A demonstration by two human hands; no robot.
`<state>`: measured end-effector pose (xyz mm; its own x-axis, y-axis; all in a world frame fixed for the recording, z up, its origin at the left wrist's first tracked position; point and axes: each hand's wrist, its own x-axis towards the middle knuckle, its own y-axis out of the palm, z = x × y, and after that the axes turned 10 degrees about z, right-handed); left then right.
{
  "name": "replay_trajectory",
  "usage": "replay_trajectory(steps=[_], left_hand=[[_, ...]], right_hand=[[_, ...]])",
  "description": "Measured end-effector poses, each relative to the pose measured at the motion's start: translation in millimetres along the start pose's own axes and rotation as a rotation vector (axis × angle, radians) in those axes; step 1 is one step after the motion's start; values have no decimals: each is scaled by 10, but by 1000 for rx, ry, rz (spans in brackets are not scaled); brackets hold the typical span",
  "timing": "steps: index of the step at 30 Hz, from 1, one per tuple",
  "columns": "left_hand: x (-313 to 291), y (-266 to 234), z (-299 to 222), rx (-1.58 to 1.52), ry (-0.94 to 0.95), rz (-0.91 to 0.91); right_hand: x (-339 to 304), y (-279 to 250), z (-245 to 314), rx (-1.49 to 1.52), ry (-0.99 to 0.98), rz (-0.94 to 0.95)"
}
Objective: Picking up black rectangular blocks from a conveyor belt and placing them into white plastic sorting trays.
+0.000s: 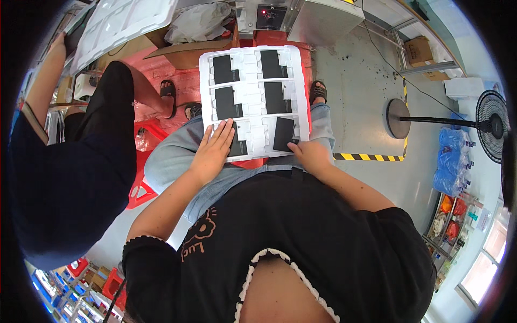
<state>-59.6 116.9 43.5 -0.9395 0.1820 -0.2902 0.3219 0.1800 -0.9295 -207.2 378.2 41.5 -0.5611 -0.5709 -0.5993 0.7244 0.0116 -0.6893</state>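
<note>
So the white tray (253, 99) is sitting across the lap, six pockets in two columns, each with a flat black part in it. Left hand (212, 151) is laid flat on the near-left part (237, 144), fingers straight and slightly spread, palm hanging off the tray's near edge. Right hand (309, 155) is at the near-right corner, fingers curled under or against the rim; I can't tell if they're actually pinching anything, but the thumb side sits just beside the near-right part (284, 133). That part looks a bit tilted in its pocket compared with the four farther ones, which sit square. If I were doing this, I'd say press with flat fingers, not fingertips, so the part goes down evenly and doesn't pop up at one end, and brace the tray with the other hand because it's only resting on knees and will rock. I'd also watch the far edge, which overhangs past the knees above a red stool (148, 161). Another person in dark clothes (81, 167) stands close on the left, so keep elbows in.
</note>
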Motion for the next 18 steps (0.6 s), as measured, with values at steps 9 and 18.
replay_trajectory(steps=[9,18], left_hand=[[68,-66,-49,-332,-264,-341],[747,-1758,679,-2097,-92,-1081]], right_hand=[[-125,-197,63,-328,-552,-196],[-96,-69,-182,-674,-690,-217]])
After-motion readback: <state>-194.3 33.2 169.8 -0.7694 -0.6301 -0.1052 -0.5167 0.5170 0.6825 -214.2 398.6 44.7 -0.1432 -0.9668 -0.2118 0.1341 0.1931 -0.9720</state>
